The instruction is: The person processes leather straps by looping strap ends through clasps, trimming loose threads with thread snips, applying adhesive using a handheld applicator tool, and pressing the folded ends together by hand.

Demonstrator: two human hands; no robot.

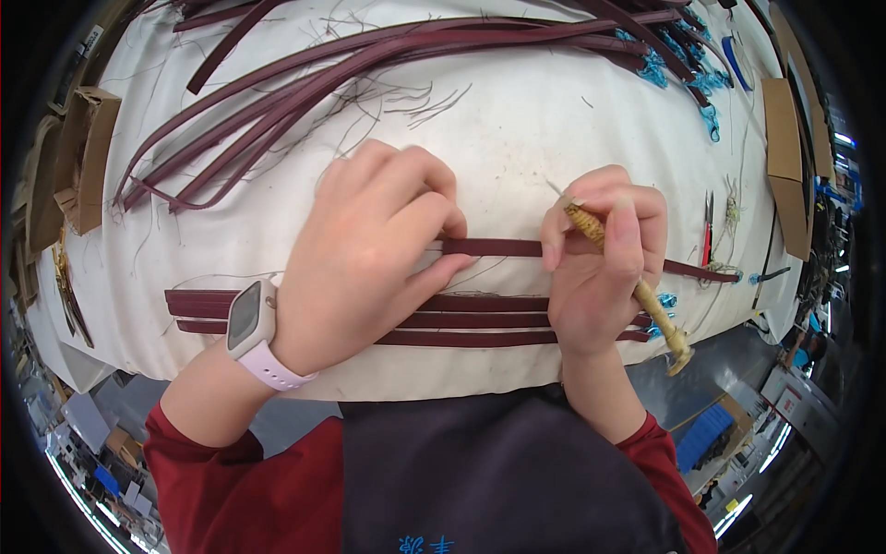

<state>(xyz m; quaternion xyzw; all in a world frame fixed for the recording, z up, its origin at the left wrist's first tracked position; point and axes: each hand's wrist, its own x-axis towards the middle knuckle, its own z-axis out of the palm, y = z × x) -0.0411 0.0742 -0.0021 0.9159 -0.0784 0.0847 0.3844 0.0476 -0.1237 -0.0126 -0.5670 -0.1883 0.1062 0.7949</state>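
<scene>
A narrow maroon strap (pixel 494 247) runs left to right across the white-covered table. My left hand (pixel 369 235), with a watch on the wrist, curls its thumb and forefinger around the strap's left end; the exact contact is partly hidden. My right hand (pixel 604 249) is closed around an awl (pixel 587 224) with a yellowish wrapped handle. The awl's thin tip points up and left, above the strap, and its handle end sticks out below the palm. The right fingers also lie over the strap. Several more maroon straps (pixel 480 320) lie parallel, nearer my body, partly under both hands.
Long maroon straps (pixel 369 46) with blue-tied ends (pixel 709 81) lie across the far side, among loose dark threads (pixel 434 103). At right are red-handled tweezers (pixel 708 231) and a cardboard box (pixel 784 166). Gold-handled scissors (pixel 66 282) and another cardboard box (pixel 88 157) sit at left.
</scene>
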